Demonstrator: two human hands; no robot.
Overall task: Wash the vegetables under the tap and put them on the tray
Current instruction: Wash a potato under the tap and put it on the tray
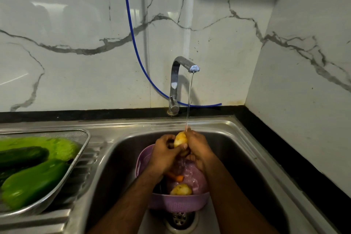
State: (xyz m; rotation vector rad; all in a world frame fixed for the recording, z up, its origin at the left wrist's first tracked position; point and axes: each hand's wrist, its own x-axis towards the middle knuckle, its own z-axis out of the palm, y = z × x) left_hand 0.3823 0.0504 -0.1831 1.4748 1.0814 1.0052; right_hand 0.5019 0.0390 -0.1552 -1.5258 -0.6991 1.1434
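Observation:
A yellow potato (180, 138) is held under the running stream from the steel tap (175, 83). My left hand (164, 155) grips it from the left, thumb across its front, and my right hand (197, 148) grips it from the right. Below my hands a purple colander (144, 155) stands in the sink (237, 138); it holds a second potato (181, 190) and a carrot (177, 177). On the drainboard at left lies a steel mesh tray (83, 145) with a cucumber (22, 156), a green pepper (32, 182) and a pale green vegetable (57, 146).
A blue hose (133, 40) hangs down the marble wall and runs behind the tap. The sink drain (180, 218) shows below the colander. A black counter edge (284, 167) borders the sink on the right.

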